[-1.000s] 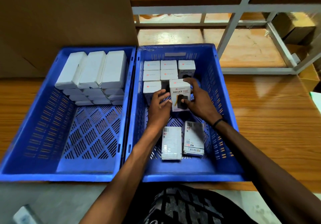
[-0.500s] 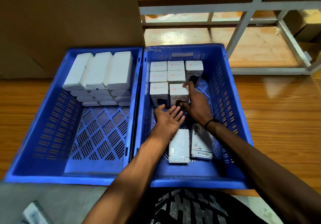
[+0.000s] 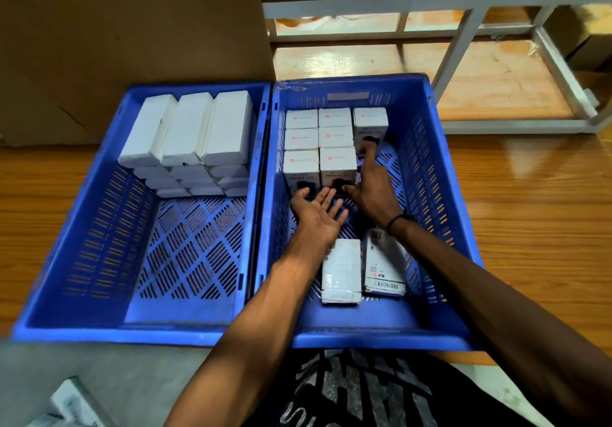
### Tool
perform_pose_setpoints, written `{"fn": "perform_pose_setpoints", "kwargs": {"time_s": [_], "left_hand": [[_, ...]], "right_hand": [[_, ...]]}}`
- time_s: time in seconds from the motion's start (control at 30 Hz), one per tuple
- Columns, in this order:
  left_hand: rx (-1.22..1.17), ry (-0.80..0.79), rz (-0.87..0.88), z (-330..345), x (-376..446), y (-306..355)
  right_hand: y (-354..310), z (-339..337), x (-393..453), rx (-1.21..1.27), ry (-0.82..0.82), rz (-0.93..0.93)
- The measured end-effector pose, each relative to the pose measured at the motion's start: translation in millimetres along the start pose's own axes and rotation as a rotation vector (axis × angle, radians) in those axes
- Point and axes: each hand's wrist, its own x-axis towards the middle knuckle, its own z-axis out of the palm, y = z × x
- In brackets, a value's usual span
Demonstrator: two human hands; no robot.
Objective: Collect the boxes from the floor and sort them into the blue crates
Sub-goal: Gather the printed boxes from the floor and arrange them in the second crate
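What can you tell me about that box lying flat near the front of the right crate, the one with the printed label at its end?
The labelled box is a white carton, apparently film-wrapped. It lies flat on the slotted floor of the right blue crate, a brand name printed along its near end and code stickers on its face. A plainer white box lies alongside. Neither hand touches it.

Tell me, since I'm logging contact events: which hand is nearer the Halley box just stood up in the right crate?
Right. The right hand touches the Halley box's right side; the left hand lies palm-up just in front, apart.
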Motion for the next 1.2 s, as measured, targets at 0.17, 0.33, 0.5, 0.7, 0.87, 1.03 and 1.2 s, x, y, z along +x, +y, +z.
{"fn": "perform_pose_setpoints", "kwargs": {"time_s": [0.17,0.33,0.5,0.7,0.87,1.03,1.2], "left_hand": [[0.405,0.022,0.063,-4,-10,7],[1.406,0.015,0.338,-20,-24,19],[1.771,0.047,0.188,-37,-45,16],[1.801,-0.018,-0.147,-41,-44,-1],[1.674,-0.096,-0.136,-43,-35,-6],[1.526,-0.075,-0.024,-41,-28,-3],[1.354,-0.033,0.052,-34,-28,1]], "right_hand": [[1,-28,-9,-0.033,-0.05,0.004],[-2,-56,-23,-0.261,-0.473,0.092],[-14,-52,-47,-0.292,-0.69,0.071],[-11,-31,-64,-0.343,-0.656,0.044],[-1,-25,-70,-0.197,-0.442,0.059],[-1,-27,-65,0.018,-0.308,0.081],[1,-29,-61,0.104,-0.226,0.118]]}}
